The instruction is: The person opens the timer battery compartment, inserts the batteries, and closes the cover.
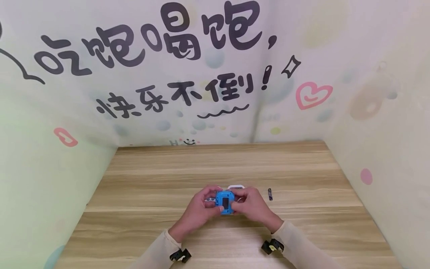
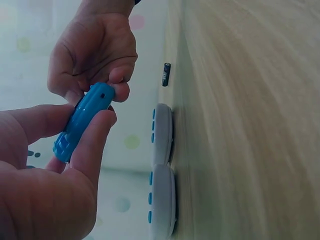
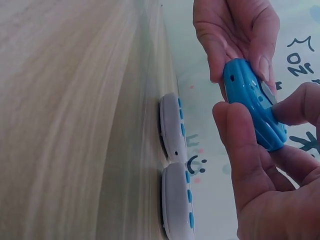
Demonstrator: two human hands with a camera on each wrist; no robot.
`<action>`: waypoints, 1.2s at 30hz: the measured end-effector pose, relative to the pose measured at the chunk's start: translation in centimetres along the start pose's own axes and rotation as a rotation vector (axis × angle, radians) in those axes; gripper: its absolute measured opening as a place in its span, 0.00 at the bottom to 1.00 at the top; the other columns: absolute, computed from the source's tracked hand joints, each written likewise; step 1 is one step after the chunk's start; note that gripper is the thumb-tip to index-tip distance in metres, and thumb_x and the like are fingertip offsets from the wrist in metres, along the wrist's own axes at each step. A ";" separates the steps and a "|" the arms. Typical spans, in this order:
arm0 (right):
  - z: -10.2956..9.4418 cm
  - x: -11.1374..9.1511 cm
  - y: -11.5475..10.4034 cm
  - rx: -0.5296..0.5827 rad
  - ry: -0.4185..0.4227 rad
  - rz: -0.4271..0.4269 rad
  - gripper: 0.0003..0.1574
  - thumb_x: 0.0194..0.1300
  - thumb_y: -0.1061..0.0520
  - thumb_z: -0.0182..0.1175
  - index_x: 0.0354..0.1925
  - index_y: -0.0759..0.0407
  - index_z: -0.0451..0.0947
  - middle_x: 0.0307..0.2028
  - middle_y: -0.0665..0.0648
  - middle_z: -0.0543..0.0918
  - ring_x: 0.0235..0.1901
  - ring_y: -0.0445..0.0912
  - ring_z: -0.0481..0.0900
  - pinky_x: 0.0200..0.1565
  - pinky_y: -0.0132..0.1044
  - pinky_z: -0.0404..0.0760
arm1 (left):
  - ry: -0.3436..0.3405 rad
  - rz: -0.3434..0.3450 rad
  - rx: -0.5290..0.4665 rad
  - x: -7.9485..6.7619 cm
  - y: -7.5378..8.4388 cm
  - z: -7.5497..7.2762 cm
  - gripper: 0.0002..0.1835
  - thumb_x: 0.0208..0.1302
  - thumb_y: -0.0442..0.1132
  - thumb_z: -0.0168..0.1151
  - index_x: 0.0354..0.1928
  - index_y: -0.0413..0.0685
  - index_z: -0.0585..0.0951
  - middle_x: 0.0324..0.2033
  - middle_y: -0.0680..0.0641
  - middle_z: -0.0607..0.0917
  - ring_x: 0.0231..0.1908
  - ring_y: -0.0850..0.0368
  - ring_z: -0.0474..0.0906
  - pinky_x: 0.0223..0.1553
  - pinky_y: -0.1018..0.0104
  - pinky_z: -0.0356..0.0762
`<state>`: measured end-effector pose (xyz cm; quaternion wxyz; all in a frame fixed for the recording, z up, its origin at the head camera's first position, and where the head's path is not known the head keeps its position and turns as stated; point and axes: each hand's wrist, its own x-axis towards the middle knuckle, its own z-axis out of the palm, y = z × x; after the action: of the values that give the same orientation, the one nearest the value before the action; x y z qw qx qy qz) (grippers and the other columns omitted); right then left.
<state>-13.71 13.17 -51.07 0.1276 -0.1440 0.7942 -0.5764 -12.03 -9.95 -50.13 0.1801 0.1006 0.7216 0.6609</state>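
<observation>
A small blue plastic device (image 1: 225,203) with rounded corners and a dark rectangle in its face is held between both hands, raised above the table. My left hand (image 1: 198,207) grips its left side, thumb on the near edge of the face. On the opposite side my right hand (image 1: 253,203) pinches it between thumb and fingers. The left wrist view shows the blue device (image 2: 85,117) edge-on, with a small dark slot near one end. In the right wrist view, the right thumb presses against the face of the device (image 3: 247,95).
Behind the hands, two white rounded devices (image 2: 162,127) with blue buttons lie side by side on the wooden table (image 1: 151,175). A dark cylindrical battery (image 1: 270,194) lies to the right. Pale walls with printed writing (image 1: 183,93) enclose the table at the back and sides.
</observation>
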 end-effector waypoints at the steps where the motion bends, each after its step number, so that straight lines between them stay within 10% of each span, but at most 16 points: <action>1: 0.0 0.0 0.0 -0.007 0.002 0.002 0.28 0.61 0.63 0.69 0.60 0.65 0.85 0.34 0.57 0.88 0.27 0.44 0.85 0.30 0.39 0.92 | -0.001 -0.002 0.000 0.0 -0.1 0.1 0.28 0.66 0.33 0.73 0.67 0.52 0.77 0.58 0.39 0.83 0.47 0.49 0.88 0.46 0.60 0.92; 15: -0.5 -0.4 -0.6 -0.089 -0.038 -0.009 0.28 0.70 0.62 0.66 0.67 0.60 0.81 0.45 0.62 0.89 0.32 0.48 0.89 0.33 0.39 0.92 | 0.036 -0.001 0.020 -0.1 -0.3 -0.3 0.28 0.66 0.35 0.74 0.67 0.50 0.77 0.57 0.38 0.82 0.47 0.49 0.88 0.44 0.59 0.92; 23: -0.7 -0.3 -0.4 -0.065 0.021 -0.040 0.11 0.69 0.64 0.69 0.49 0.55 0.88 0.35 0.57 0.90 0.30 0.50 0.90 0.32 0.37 0.92 | 0.078 -0.017 -0.037 -0.1 -0.3 -1.1 0.30 0.67 0.35 0.73 0.69 0.45 0.73 0.59 0.35 0.81 0.49 0.48 0.88 0.46 0.54 0.93; 36: -1.4 -0.6 -0.1 -0.171 0.038 -0.038 0.09 0.69 0.58 0.71 0.47 0.57 0.88 0.37 0.53 0.90 0.33 0.43 0.85 0.35 0.32 0.88 | 0.065 -0.060 -0.057 0.0 -0.4 -1.5 0.31 0.69 0.36 0.73 0.70 0.46 0.72 0.60 0.36 0.80 0.52 0.49 0.87 0.49 0.51 0.92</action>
<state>-13.68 14.60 -50.56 0.0887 -0.1584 0.8398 -0.5117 -12.55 -11.39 -50.43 0.1789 0.0521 0.7106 0.6784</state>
